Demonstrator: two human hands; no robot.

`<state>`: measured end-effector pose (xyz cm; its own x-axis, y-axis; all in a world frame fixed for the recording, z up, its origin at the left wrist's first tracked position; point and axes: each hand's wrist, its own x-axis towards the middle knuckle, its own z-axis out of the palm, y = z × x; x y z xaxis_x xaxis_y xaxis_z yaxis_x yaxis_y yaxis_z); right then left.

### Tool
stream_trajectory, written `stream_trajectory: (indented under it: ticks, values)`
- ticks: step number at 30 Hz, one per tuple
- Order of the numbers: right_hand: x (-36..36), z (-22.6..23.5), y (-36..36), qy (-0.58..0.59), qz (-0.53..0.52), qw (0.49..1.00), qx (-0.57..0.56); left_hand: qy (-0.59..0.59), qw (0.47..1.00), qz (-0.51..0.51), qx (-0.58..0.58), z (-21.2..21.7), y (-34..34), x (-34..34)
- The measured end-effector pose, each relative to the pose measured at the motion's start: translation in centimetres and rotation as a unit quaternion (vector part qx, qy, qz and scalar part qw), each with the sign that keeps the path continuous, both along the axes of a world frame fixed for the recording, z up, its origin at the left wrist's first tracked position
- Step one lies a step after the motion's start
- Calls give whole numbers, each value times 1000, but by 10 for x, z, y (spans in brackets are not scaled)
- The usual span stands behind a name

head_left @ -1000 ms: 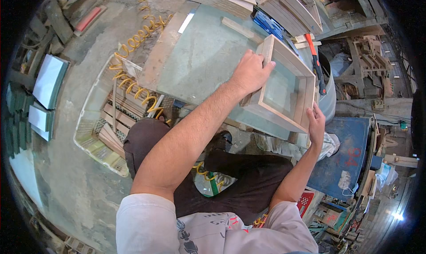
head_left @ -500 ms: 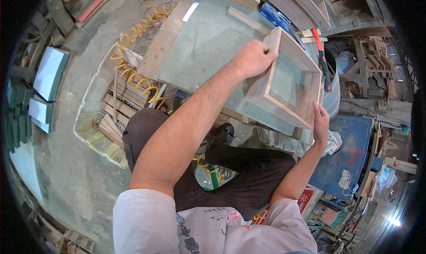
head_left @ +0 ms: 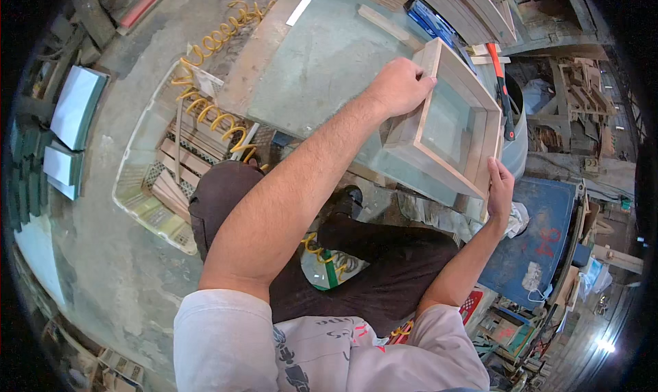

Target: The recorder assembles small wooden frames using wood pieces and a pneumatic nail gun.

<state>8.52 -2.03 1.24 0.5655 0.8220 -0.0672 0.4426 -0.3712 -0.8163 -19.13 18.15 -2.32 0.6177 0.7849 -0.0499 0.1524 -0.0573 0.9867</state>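
Note:
A rectangular frame of pale wood (head_left: pixel 416 126) is tilted over the glass-like green tabletop (head_left: pixel 301 83), whose colour shows through the frame's middle. My left hand (head_left: pixel 404 88) is closed on the frame's left side, near its upper corner, thumb against the edge. At the near right corner, my right hand (head_left: pixel 501 185) grips the frame from outside, with the fingers partly hidden behind the wood. Whether any edge of the frame rests on the tabletop I cannot tell.
A loose wood strip (head_left: pixel 389 27) lies on the tabletop beyond the frame. Stacked wooden frames (head_left: pixel 473 11) stand behind it, near a red-and-black tool (head_left: pixel 501 83). On the left are a crate of wood strips (head_left: pixel 127 176) and a coiled yellow hose (head_left: pixel 212 44). A blue panel (head_left: pixel 534 234) is at right.
The whole view has shifted slightly, and the frame and both hands appear a little farther right in it. Both hands keep their grip on the wooden frame.

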Motion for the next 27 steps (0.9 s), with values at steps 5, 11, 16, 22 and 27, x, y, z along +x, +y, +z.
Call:
stream_trajectory:
  ticks: [5,11,16,22,27]
  values:
    - [3,-4,0,-7,1,1000,-4,-47,998,49,3,-1,-3,3]
    - [4,-2,-2,-6,1,1000,0,-46,998,45,-6,-2,-4,4]
    - [-7,3,0,-11,2,1000,-11,-23,999,21,-14,-2,-2,0]
    - [-6,9,-2,-15,10,999,-27,-28,999,17,-8,1,-3,2]
    - [0,6,-1,-27,16,998,-46,-47,998,40,-29,-2,-2,2]
